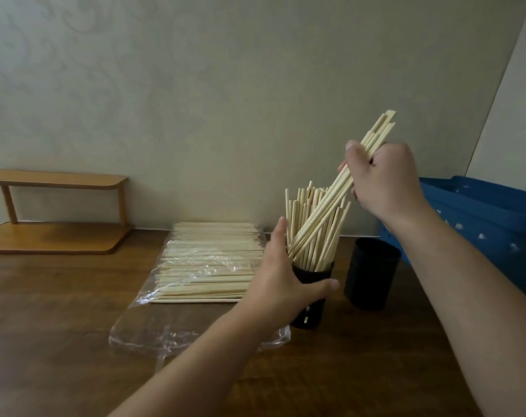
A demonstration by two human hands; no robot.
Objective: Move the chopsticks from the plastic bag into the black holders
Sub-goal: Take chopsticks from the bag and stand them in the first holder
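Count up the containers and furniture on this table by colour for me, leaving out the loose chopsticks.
Black holders: 2, one gripped by the left hand and full of chopsticks, one standing beside it
Blue basket: 1
Clear plastic bag: 1
Wooden shelf: 1
Total: 5

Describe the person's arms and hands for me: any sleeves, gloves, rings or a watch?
Both forearms are bare as far as the picture shows, with no sleeve in view. The left hand and the right hand wear no gloves. No watch, band or ring shows on either wrist or on the visible fingers.
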